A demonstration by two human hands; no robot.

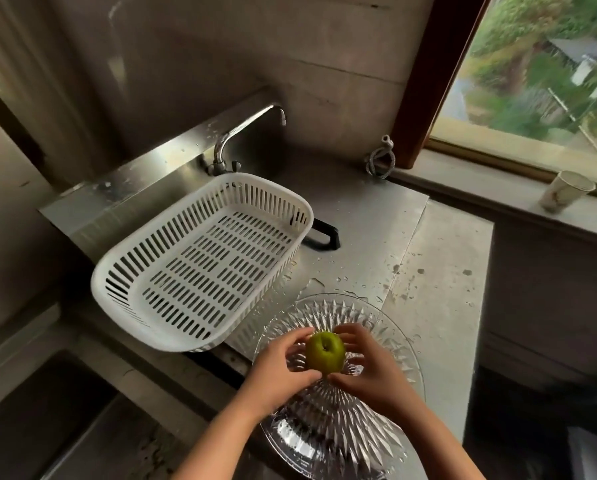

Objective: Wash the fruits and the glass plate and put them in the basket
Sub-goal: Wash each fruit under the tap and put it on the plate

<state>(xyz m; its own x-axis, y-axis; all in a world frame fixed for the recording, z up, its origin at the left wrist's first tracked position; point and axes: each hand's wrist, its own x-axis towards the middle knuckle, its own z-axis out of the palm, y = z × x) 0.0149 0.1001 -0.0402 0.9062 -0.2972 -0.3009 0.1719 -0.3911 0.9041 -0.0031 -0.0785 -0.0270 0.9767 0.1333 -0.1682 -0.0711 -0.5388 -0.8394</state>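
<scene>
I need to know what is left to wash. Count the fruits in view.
1. A green apple is held between the left hand and the right hand, above the glass plate. The basket holds none.

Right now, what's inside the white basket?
Nothing is inside the white basket; only its slotted bottom shows. The green apple is held in both hands, left hand and right hand, over the glass plate. What lies under the basket is mostly hidden.
</scene>
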